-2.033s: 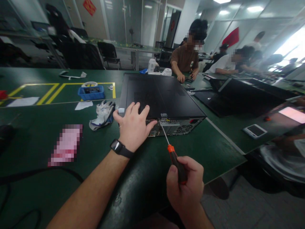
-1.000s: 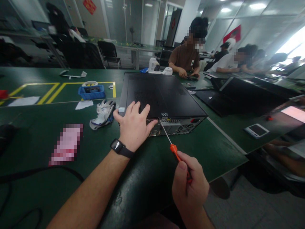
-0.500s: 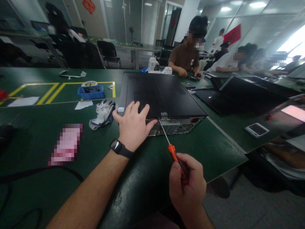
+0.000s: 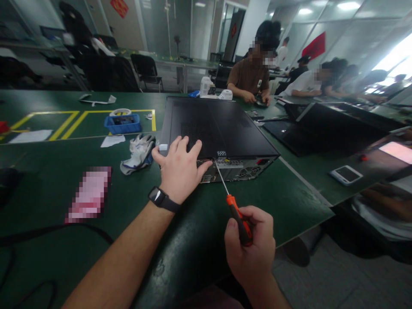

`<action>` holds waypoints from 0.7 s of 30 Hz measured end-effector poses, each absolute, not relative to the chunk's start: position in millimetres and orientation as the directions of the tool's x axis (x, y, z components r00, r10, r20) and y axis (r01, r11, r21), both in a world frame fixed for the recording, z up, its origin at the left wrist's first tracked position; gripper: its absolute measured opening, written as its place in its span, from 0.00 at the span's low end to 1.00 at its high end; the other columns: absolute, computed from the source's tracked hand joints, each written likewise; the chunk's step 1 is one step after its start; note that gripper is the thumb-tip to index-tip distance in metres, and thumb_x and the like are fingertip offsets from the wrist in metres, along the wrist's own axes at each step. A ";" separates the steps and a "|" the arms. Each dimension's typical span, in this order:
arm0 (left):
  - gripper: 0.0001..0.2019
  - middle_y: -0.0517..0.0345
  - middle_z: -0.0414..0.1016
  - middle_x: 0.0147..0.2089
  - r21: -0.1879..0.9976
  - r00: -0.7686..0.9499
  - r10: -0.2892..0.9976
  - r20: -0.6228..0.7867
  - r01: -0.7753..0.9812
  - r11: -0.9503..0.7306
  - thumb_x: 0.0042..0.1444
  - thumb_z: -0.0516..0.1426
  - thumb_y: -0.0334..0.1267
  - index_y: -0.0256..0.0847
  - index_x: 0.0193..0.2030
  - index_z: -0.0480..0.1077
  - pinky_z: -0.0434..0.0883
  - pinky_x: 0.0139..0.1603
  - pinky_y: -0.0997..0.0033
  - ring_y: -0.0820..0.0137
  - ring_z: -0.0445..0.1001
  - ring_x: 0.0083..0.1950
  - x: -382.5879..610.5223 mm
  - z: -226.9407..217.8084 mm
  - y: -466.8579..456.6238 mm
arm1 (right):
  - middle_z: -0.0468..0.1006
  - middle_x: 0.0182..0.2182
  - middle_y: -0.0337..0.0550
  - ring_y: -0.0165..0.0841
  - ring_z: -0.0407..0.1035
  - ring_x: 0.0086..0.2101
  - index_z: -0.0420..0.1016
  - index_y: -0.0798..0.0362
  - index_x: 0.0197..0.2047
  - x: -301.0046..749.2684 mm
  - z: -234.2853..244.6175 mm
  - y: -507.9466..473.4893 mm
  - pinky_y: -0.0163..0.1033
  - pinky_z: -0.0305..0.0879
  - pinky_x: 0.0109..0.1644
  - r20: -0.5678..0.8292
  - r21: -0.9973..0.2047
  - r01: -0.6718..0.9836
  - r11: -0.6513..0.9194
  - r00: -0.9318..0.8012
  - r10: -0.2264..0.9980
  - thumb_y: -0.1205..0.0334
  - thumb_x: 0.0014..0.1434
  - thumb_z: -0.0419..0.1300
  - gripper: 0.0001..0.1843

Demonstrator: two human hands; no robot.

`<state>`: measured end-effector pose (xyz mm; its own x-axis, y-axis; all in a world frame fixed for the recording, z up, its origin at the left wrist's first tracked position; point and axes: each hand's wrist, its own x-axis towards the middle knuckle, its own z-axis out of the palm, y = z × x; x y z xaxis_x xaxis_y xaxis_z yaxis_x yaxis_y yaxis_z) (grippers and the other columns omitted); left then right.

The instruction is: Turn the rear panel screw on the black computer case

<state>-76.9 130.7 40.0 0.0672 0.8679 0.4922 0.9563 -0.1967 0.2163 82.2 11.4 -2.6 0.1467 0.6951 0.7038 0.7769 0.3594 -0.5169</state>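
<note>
A black computer case lies on its side on the green table, its rear panel with a round fan grille facing me. My left hand, a dark watch at its wrist, rests with spread fingers on the near left part of the case; the thumb reaches over the rear edge. In front of the case, my right hand is wrapped round the orange and black handle of a screwdriver. The thin shaft slants up and its tip meets the top edge of the rear panel. Whatever sits under the tip is too small to make out.
Left of the case lie grey-white work gloves, a blue bin and a pink blurred packet. White devices stand behind it. A phone and dark panels are at right. A co-worker sits across the table.
My right hand has turned slightly on the screwdriver handle, showing more of its dark side. The tip stays at the same spot, and my left hand has not moved.
</note>
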 end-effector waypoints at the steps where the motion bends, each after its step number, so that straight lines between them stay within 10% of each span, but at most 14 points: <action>1: 0.24 0.40 0.69 0.73 0.216 0.067 0.868 0.492 0.956 -0.196 0.68 0.59 0.52 0.48 0.67 0.71 0.51 0.68 0.23 0.43 0.63 0.75 -76.9 40.1 130.7 | 0.73 0.31 0.34 0.25 0.69 0.22 0.68 0.51 0.47 82.3 -2.5 12.0 0.30 0.65 0.23 0.714 -0.501 0.786 0.362 0.139 0.686 0.62 0.64 0.60 0.08; 21: 0.24 0.40 0.69 0.73 0.221 0.070 0.870 0.487 0.955 -0.200 0.68 0.59 0.52 0.47 0.67 0.71 0.52 0.68 0.22 0.44 0.63 0.75 -77.8 41.9 129.7 | 0.79 0.33 0.39 0.31 0.77 0.28 0.72 0.50 0.47 87.7 -10.6 12.2 0.33 0.69 0.28 0.737 -0.474 0.822 0.316 0.174 0.653 0.59 0.66 0.61 0.08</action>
<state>-77.8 129.7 41.9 0.0699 0.8703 0.4875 0.9545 -0.2003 0.2209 87.7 12.2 -10.6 0.1741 0.6525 0.7375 0.8222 0.3159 -0.4736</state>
